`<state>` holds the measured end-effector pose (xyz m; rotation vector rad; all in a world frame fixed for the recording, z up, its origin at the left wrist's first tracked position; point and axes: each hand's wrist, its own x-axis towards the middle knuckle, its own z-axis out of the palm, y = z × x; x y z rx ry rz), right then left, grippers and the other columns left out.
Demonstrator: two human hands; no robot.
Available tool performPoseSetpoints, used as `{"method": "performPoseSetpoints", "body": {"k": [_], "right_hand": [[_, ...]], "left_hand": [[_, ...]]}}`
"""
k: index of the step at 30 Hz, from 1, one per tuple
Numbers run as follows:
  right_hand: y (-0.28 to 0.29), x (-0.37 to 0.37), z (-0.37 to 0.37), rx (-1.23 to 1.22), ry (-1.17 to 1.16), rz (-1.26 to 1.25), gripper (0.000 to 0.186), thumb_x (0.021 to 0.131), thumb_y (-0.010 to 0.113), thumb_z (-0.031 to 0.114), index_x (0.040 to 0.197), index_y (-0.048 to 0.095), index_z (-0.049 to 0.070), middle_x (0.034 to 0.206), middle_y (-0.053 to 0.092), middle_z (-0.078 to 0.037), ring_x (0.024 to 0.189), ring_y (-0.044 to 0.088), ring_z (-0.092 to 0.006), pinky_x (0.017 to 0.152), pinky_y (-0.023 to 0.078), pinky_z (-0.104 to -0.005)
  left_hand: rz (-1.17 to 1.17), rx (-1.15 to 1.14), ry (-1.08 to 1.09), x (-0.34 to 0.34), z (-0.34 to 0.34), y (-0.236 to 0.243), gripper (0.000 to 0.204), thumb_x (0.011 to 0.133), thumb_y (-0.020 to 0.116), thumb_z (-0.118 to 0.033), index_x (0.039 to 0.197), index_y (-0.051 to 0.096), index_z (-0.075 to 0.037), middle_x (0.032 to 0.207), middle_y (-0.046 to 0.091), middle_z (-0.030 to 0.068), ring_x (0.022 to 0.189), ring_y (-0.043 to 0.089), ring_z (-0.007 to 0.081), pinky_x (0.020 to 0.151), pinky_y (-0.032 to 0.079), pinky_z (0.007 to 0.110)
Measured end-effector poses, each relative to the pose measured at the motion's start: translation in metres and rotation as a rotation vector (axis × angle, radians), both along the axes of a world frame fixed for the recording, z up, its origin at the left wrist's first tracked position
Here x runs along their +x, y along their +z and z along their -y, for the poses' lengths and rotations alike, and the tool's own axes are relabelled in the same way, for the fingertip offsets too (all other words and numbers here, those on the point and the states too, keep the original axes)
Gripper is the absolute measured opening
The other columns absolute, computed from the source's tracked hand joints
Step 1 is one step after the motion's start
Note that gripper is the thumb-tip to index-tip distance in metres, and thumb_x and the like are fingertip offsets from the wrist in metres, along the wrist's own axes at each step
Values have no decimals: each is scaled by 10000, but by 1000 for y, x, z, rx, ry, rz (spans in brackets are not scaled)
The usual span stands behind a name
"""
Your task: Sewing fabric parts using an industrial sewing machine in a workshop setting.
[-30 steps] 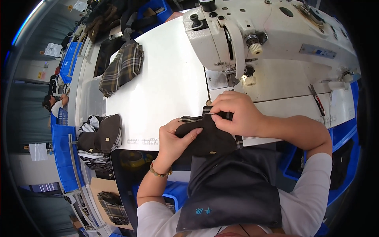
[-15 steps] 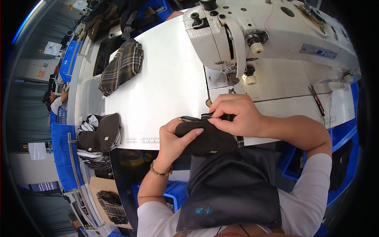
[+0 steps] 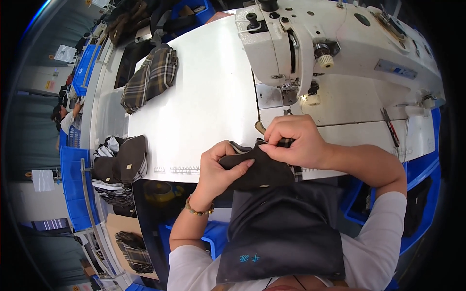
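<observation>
I hold a dark brown fabric piece with a striped edge and plaid side at the table's front edge. My left hand grips its left end, thumb pressed on top. My right hand pinches the folded upper edge near the middle. A short tan strip lies just beyond my right fingers. The white sewing machine stands behind my hands, its presser foot beyond the fabric. Red-handled snips lie to the right of my right hand.
A plaid bundle lies at the table's back left, a stack of brown and white pieces at the front left. Blue bins line the left. More plaid pieces rest on cardboard below. Another person works at the far left.
My hands and the fabric have shifted slightly right. My right fingers have moved along the folded edge, and more of the tan strip shows beyond them. The view has shifted slightly.
</observation>
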<state>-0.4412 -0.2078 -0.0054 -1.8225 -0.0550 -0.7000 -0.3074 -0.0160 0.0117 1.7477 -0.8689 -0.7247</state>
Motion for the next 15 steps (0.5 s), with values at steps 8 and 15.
{"method": "performPoseSetpoints", "body": {"k": [8,15], "right_hand": [[-1,1,1,6,48,-23,183,743,773,6,684,603,37,753,673,-66,642,629,-168,568,471,-269],[0,1,1,-4,74,-34,172,750,770,13,692,609,36,760,678,-65,644,635,-161,568,473,-266]], "left_hand": [[-53,-129,-107,3,15,18,385,789,813,-82,1088,580,-13,1012,650,44,824,595,87,768,496,232],[109,-31,-159,6,23,13,160,803,789,-79,900,700,11,838,701,66,752,631,106,715,510,242]]}}
